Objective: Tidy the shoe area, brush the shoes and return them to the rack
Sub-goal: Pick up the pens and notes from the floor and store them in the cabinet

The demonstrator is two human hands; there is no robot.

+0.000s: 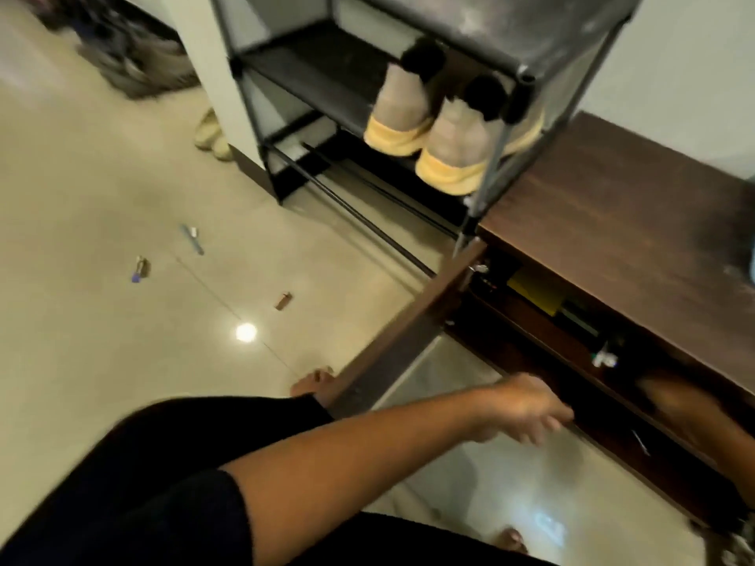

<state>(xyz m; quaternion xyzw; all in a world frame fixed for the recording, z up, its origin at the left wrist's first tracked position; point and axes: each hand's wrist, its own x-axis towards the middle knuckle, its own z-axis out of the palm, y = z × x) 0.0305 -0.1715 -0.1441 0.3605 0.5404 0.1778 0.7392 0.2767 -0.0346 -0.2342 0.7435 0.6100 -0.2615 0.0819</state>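
Person crouched on the floor [102, 198] facing a low wooden cabinet [613, 189] at 3 o'clock, its door [408, 332] swung open. Left hand [527, 408] is at the lower edge of the opening, fingers loose and spread, gripping nothing. Right hand [674, 398] is a brown blur inside the cabinet at 4 o'clock, cannot tell if it holds anything.

Shoe rack [253, 63] stands at 12 o'clock, just beside the cabinet. 1 pair of beige shoes [408, 116] with yellow soles sits on a middle shelf, heels toward the room.

Progress looks partial:
- 1 pair is on the rack, brushed or not cannot tell
- no brush clearly in view; the reach into the cabinet is probably to fetch something, that is a guess
- 3 small bits [192, 239] lie on the floor at 9 o'clock, not picked up
- pale slippers [210, 136] sit by the wall at 11 o'clock
- a blurred heap of footwear [135, 63] lies further off at 11 o'clock, not on the rack
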